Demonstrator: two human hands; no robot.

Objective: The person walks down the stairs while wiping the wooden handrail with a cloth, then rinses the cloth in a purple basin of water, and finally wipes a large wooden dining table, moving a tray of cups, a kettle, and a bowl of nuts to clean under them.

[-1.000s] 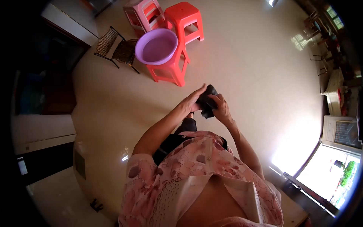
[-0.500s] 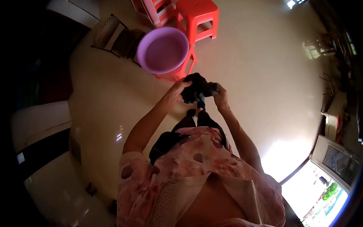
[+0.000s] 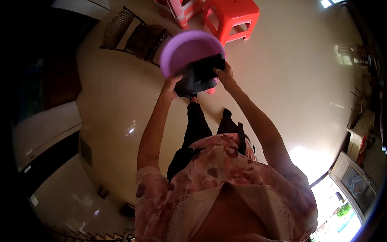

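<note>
Upper centre — left hand [image 3: 169, 86] and right hand [image 3: 224, 74] each pinch the black cloth [image 3: 199, 74], stretched over the purple basin [image 3: 181, 50].

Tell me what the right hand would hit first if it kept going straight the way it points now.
Probably the purple basin. The right hand grips the black cloth at the basin's near rim and points forward over it, so the basin's inside lies next in line. Depth is hard to judge; the hand may sit above the rim.
</note>
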